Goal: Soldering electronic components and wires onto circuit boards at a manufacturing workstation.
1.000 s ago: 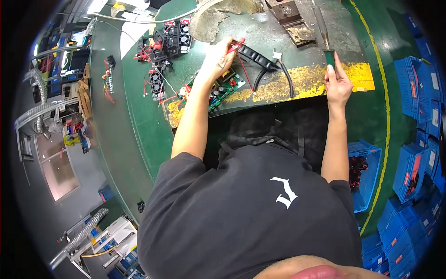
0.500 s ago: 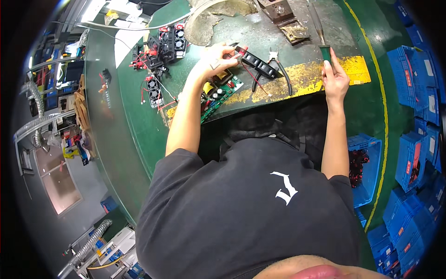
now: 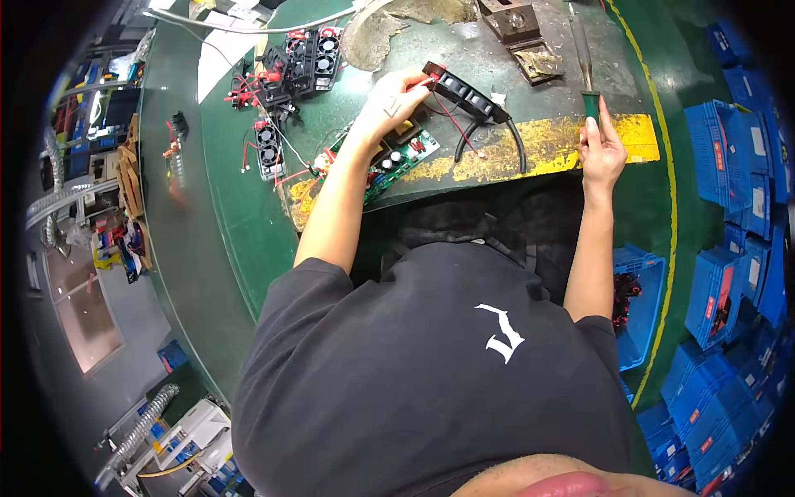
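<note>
My left hand [image 3: 391,101] pinches one end of a black fan strip [image 3: 465,94], a narrow housing with a row of small fans and red wires hanging from it. The strip slants over cutting pliers [image 3: 520,149], hiding most of their head; their dark handles show below it. Just under my left wrist lies a green circuit board [image 3: 402,161] with several components, partly covered by my forearm. On the right, my right hand [image 3: 603,157] is closed round the green handle of a soldering iron [image 3: 583,54], whose metal shaft points away from me.
More fans [image 3: 310,62] with red wires are heaped at the table's left, with a single fan unit [image 3: 268,151] nearer me. A rusty metal block [image 3: 512,18] stands at the back. A blue crate [image 3: 642,319] holds parts at my right; stacked blue crates [image 3: 719,161] stand beyond.
My left hand has shifted the fan strip slightly away from me, so it now covers the pliers' head. My right hand keeps the soldering iron with little movement. The whole view has shifted slightly.
</note>
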Motion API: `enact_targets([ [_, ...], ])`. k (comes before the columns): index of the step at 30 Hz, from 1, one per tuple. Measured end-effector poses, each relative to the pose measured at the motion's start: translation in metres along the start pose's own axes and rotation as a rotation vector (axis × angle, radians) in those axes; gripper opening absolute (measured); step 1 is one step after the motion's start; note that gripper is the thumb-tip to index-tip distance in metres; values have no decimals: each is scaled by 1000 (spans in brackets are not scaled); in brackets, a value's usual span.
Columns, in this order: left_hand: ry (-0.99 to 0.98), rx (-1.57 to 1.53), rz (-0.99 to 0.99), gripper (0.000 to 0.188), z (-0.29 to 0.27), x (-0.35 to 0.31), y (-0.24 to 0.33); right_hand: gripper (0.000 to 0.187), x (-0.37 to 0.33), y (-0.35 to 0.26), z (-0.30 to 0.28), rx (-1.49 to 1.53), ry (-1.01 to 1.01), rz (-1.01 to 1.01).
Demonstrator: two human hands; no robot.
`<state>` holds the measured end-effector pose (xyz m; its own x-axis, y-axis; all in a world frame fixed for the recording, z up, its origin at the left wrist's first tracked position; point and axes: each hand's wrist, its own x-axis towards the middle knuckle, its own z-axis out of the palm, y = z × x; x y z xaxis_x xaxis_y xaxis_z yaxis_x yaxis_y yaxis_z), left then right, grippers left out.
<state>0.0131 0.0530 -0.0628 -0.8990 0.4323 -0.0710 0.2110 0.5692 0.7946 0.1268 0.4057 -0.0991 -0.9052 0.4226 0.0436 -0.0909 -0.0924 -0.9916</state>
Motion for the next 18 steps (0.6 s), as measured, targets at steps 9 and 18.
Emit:
enact_targets([
  [9,629,963,183,34,9,-28,36,51,0,-1,0,25,-4,22],
  [18,557,521,143,21,10,-34,13,51,2,0,-3,24,-33,52],
])
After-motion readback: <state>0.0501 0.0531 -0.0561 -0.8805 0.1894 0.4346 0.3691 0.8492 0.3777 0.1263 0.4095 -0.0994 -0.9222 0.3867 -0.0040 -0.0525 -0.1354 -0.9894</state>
